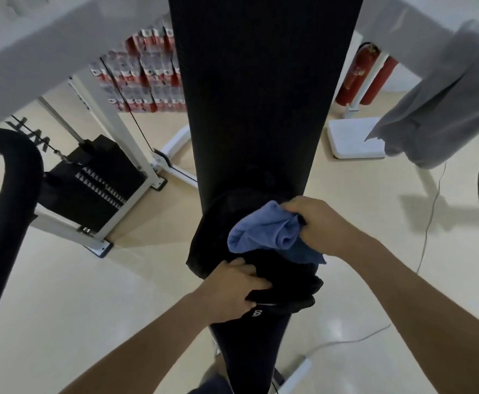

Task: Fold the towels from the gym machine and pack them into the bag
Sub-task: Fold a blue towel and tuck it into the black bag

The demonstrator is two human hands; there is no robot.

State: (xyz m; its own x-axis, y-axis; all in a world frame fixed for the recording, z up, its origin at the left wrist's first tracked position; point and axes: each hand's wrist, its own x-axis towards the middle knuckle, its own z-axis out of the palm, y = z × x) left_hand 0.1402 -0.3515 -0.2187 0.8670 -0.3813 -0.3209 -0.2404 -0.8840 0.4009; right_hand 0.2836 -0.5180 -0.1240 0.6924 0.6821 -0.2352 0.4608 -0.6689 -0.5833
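A black bag (218,223) rests on the long black bench pad (255,95) of the gym machine. A bunched blue towel (264,228) sits at the bag's mouth, gripped from the right by my right hand (318,220). My left hand (232,288) grasps the bag's near black edge, holding it apart. A grey towel (437,100) hangs over the white machine bar at the upper right.
A black weight stack (90,180) in a white frame stands at the left, with a black padded handle (8,200) nearer me. Red-and-white packs (147,78) are stacked behind. Two red fire extinguishers (360,75) and a white base plate (352,140) are at the right. A cable (429,223) trails on the floor.
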